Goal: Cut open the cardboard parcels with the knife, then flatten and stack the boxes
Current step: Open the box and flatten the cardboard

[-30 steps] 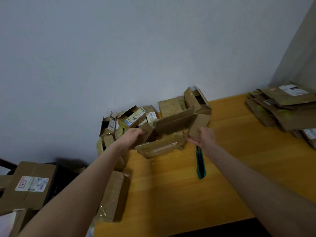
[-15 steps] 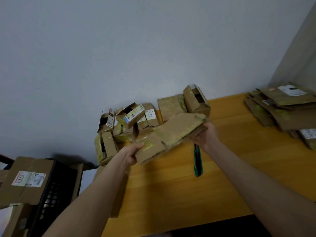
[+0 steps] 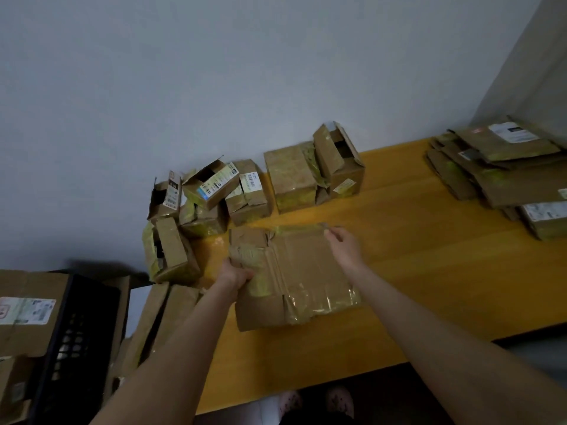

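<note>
Flattened box [image 3: 302,280] at centre frame, lying on the table [image 3: 429,271], brown and heavily creased. Crossed by wide strips of clear and yellowish tape, glossy along the lower right edge and wrinkled along the upper edge. Ragged, torn flaps at upper left, and a split partway along the lower edge. Gripped at its left edge by the left hand [image 3: 234,276], fingers curled over the top of the cardboard, thumb out of sight. Touched at its upper right corner by the right hand [image 3: 345,246], fingertips bent down onto the taped edge, perhaps pinching it, though too blurred to tell. Above and left of the box, against the wall [image 3: 276,72], a heap of parcels [image 3: 211,194], some with flaps open, some with white labels, most bound in yellowish tape. At the right edge of the frame, well apart from the box, a stack [image 3: 506,179] of flattened cardboard with labels on top. At lower left, off the table, a black crate [image 3: 76,317] among more cardboard.
</note>
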`<state>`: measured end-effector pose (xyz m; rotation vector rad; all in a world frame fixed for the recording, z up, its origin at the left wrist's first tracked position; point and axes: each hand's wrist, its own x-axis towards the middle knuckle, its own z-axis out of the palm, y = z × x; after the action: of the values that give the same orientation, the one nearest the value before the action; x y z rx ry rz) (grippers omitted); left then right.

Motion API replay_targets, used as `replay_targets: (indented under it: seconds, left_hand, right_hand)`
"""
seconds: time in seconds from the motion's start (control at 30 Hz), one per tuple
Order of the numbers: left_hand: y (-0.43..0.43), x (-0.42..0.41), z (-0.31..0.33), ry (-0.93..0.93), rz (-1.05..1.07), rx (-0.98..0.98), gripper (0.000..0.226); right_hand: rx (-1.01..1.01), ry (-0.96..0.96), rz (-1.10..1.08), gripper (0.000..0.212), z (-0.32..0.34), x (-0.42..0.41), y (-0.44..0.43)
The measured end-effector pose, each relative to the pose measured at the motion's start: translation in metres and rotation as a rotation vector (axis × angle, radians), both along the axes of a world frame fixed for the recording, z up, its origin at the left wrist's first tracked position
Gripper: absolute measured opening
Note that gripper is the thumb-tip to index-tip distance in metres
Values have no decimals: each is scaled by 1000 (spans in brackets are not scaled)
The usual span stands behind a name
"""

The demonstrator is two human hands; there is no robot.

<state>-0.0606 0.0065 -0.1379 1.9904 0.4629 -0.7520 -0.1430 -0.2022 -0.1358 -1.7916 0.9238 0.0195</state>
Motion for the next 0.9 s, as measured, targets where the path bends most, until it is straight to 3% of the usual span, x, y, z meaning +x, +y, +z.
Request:
replay_targets:
  seconds: [0.13, 0.23, 0.3, 0.4, 0.53, 0.67, 0.9]
  left_hand:
    - [-11, -4, -23, -37, -75, 104, 66]
    - [-1, -1, -31, -127, -226, 394, 83]
    - [2, 2, -37, -304, -389, 590, 87]
    - [-13, 6, -50, -546, -695, 642, 81]
    - [-37, 14, -75, -565, -958, 651, 69]
    - [-43, 16, -107, -506, -1040, 716, 64]
    - [-41, 13, -137, -554, -1028, 791, 67]
  right_hand:
    - [-272, 149, 146, 43, -24, -5, 4]
    - [-477, 182, 311, 52, -37, -4, 11]
    - [-576, 190, 432, 61, -41, 2, 14]
    - [-709, 228, 610, 67, -56, 14, 14]
    - [-878, 265, 814, 68, -79, 37, 11]
    - [-874, 305, 911, 67, -109, 47, 9]
    - [-869, 269, 894, 74, -140, 47, 10]
